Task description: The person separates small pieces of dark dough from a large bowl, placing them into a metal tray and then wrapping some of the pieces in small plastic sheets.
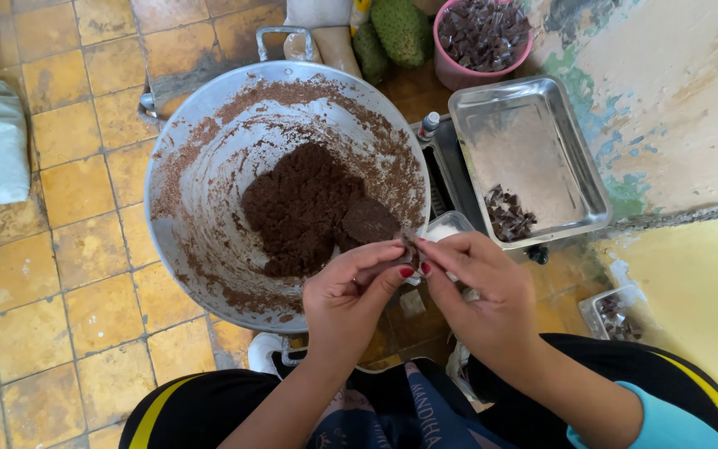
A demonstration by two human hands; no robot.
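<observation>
A small dark piece point(410, 247), just below the centre of the frame, is pinched between the fingertips of the left hand point(351, 295) and the right hand point(479, 287), which meet over it at the near rim of the big metal basin point(201, 166). Shaping such a bit well probably calls for light, even pressure from both sides, kept over the basin so crumbs fall back in. Behind the hands, mid-frame, lies the mound of brown paste point(301, 208). To the right sits a steel tray point(542, 116) holding a few dark pieces point(508, 216), and at the upper edge a pink bowl point(459, 71) of more.
</observation>
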